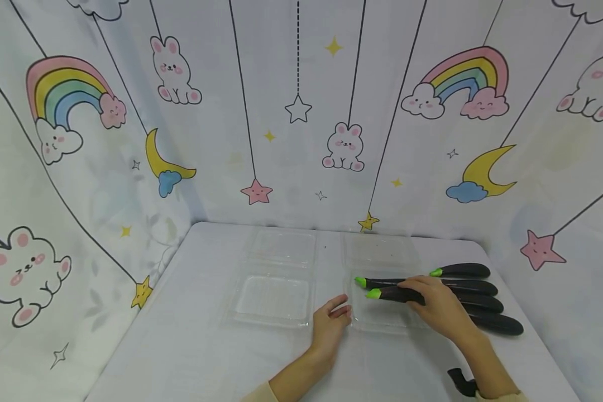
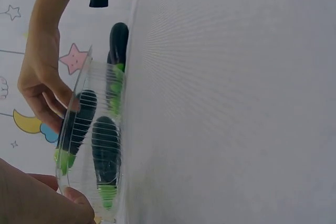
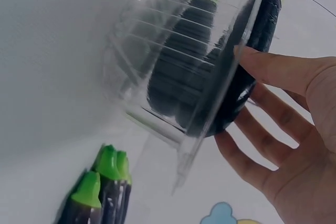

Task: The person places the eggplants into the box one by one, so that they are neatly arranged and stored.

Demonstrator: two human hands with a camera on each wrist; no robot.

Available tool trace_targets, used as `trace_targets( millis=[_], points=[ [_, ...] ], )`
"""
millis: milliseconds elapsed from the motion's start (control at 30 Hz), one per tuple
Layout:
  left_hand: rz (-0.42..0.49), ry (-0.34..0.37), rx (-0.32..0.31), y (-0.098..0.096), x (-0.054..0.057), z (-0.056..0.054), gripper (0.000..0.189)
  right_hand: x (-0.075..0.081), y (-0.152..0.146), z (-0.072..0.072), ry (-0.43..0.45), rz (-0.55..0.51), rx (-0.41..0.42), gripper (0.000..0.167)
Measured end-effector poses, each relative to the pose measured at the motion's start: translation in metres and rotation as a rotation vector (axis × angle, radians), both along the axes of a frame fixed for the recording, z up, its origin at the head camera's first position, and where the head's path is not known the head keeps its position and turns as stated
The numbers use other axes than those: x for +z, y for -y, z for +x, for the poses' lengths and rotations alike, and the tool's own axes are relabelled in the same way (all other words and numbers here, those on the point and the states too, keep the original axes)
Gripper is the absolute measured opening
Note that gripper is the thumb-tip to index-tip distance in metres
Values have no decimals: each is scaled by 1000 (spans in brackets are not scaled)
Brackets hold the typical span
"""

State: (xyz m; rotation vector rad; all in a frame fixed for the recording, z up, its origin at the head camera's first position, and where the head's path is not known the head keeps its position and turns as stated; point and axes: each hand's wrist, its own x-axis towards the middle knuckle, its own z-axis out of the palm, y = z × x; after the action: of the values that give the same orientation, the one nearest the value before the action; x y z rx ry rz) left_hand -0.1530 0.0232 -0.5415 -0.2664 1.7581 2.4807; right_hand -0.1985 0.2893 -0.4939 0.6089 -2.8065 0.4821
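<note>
1. The held eggplant [image 1: 393, 295], dark with a bright green stem end, sits above the clear plastic tray [image 1: 382, 325], tilted, its stem end toward the tray's left side.
2. It looks firm and smooth, probably light enough for one hand; the glossy skin may slip under a loose fingertip hold.
3. The thick middle seems the best place to grasp — the stem end is narrower and would leave the heavier body to swing.
4. The right hand [image 1: 436, 308] holds it round the body, thumb on one side and fingers on the other, parted only by the eggplant's thickness.
5. The left hand [image 1: 328, 330] touches the tray's left edge with relaxed fingers; how hard they press, I cannot tell.
6. The tray looks thin-walled and flexible — likely to bend or slide if knocked, so a light touch at the rim suits it.
7. A second eggplant [image 1: 386, 282] lies inside that tray; four loose eggplants [image 1: 499, 324] lie on the table to the right.
</note>
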Motion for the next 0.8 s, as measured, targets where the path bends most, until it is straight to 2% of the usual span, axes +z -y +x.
trace_targets(
  millis=[400, 800],
  points=[
    [0, -2, 7, -1, -1, -1, 45, -17, 5, -9, 3, 40, -16, 48],
    [18, -10, 7, -3, -2, 1, 45, -32, 7, -10, 16, 36, -27, 47]
  ],
)
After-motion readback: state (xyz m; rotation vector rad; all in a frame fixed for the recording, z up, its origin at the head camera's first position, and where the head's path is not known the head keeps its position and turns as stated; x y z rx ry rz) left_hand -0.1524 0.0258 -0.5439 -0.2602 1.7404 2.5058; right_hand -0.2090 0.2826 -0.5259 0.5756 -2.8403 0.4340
